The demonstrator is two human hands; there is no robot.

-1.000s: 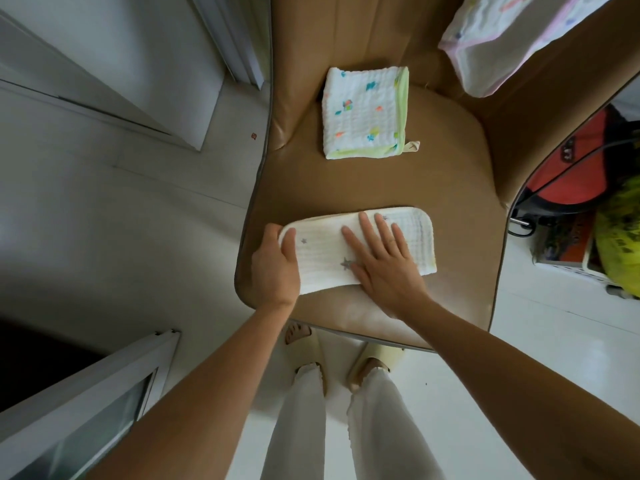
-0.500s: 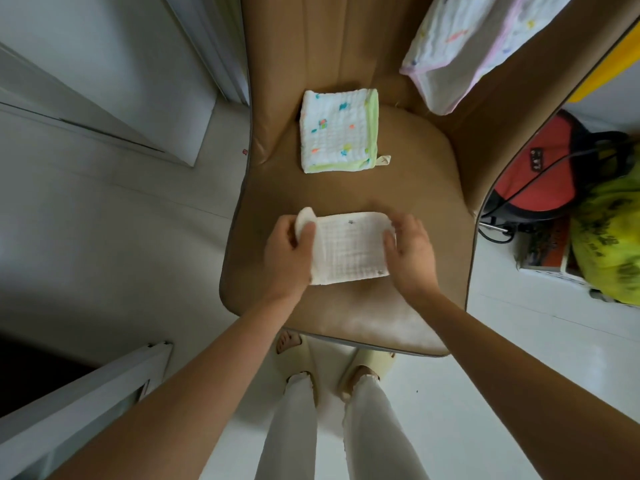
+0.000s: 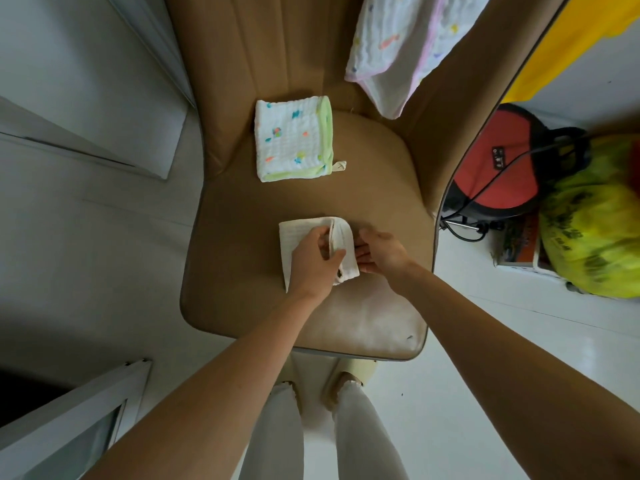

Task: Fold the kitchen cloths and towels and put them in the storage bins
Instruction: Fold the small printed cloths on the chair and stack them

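Cloth (image 3: 292, 237) folded on chair seat (image 3: 363, 209), pinched by left hand (image 3: 311, 263).

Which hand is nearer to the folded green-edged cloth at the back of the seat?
Left. The left hand lies almost straight in front of the green-edged cloth; the right hand sits further off to its right.

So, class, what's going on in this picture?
A person is folding a small white cloth on a tan chair seat. The left hand pinches its folded edge while the right hand touches it from the side. A folded green-trimmed cloth lies behind, and a pink-trimmed cloth hangs over the chair.
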